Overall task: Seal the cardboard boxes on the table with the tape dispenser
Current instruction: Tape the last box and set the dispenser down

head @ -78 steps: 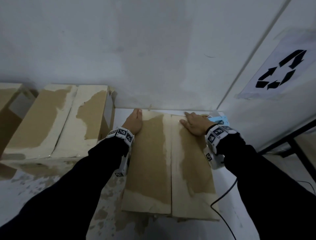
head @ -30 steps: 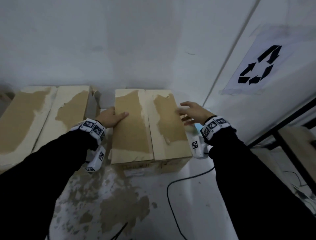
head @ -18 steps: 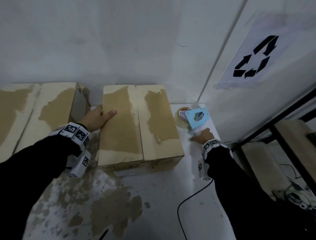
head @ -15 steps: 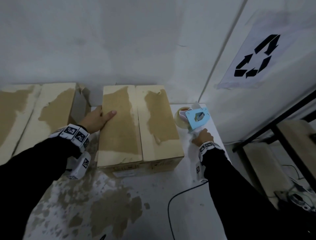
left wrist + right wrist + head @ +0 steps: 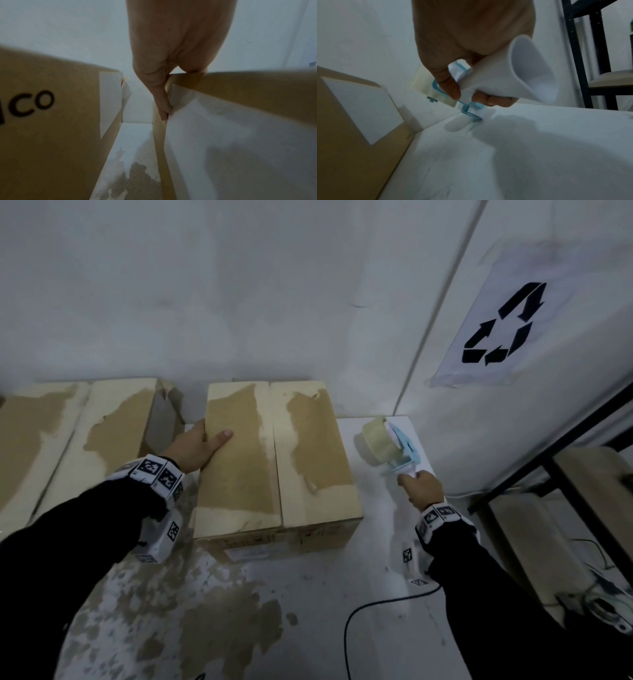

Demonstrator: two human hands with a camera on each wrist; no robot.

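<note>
The middle cardboard box [image 5: 274, 460] stands against the wall on the white surface [image 5: 342, 594], its two top flaps closed and meeting in a seam that, as far as I can see, has no tape yet. The left hand [image 5: 195, 445] grips the left edge of this box, thumb lying over the top flap and fingers [image 5: 163, 106] going down the side; I think it holds the box steady and keeps the flap down for taping. Just to the right of the box, the right hand [image 5: 423, 491] is closed around the white handle of the tape dispenser [image 5: 390, 445], which it holds low above the surface, the roll pointing toward the wall. A second box [image 5: 102, 433] stands to the left of the middle box, apart from it by a narrow gap. Half a second ago the dispenser was lying flat on the surface and the right hand was only reaching its handle; now it is raised and turned on edge. The left hand has stayed in its place. The next step, in my judgement, is to carry the dispenser over to the seam.
</note>
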